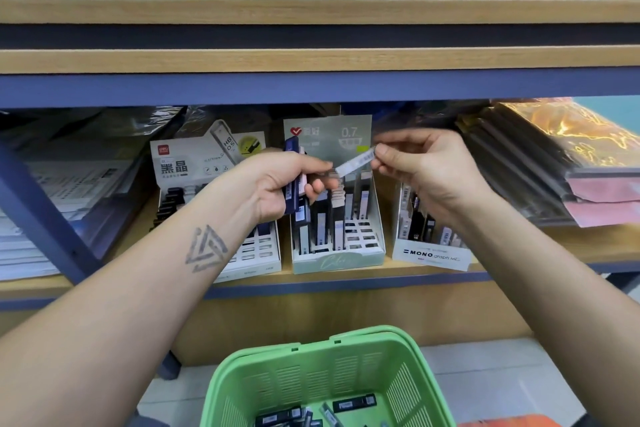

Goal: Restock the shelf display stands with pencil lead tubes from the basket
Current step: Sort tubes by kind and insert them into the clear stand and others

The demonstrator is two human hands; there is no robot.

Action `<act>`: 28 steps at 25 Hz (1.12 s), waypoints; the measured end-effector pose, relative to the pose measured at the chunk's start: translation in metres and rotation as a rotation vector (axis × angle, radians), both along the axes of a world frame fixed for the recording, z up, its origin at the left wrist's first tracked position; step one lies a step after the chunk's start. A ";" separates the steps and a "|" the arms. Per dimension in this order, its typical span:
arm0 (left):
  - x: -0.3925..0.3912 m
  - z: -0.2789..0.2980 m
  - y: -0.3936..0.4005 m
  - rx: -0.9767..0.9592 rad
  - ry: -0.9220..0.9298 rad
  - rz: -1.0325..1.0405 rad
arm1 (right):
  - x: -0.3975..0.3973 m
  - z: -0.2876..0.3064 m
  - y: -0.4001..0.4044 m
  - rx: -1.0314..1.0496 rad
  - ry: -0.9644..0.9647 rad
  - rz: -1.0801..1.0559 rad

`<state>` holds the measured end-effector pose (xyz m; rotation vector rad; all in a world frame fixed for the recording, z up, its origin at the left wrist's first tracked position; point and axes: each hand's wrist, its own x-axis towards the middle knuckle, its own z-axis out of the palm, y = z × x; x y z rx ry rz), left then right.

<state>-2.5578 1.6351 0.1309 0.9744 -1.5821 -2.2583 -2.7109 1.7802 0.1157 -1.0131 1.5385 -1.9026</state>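
Right hand (420,168) pinches a pale lead tube (356,161); left hand (282,184) grips several tubes (293,177).

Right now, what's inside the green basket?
A few lead tubes lie loose on the floor of the green basket, mostly dark with pale labels. The frame's lower edge cuts off the near part, so no full count.

Wooden shelving (311,61), pale tiled floor (491,388)

The basket (353,367) is moulded in smooth green plastic. The shelf (311,61) is faced in matt pale wood, and the display stands (337,258) are made of printed card.
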 end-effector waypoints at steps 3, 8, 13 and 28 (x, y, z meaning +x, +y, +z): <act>0.002 -0.001 -0.005 0.038 -0.018 0.068 | -0.013 0.006 0.006 0.089 0.209 -0.080; -0.003 0.002 0.001 0.103 0.015 0.104 | -0.023 0.003 0.015 0.344 0.497 -0.171; -0.027 0.000 0.026 0.101 0.013 -0.030 | -0.040 -0.010 0.043 0.485 0.641 -0.249; -0.054 -0.017 0.039 0.102 -0.009 -0.087 | -0.109 -0.006 0.006 0.382 0.928 -0.493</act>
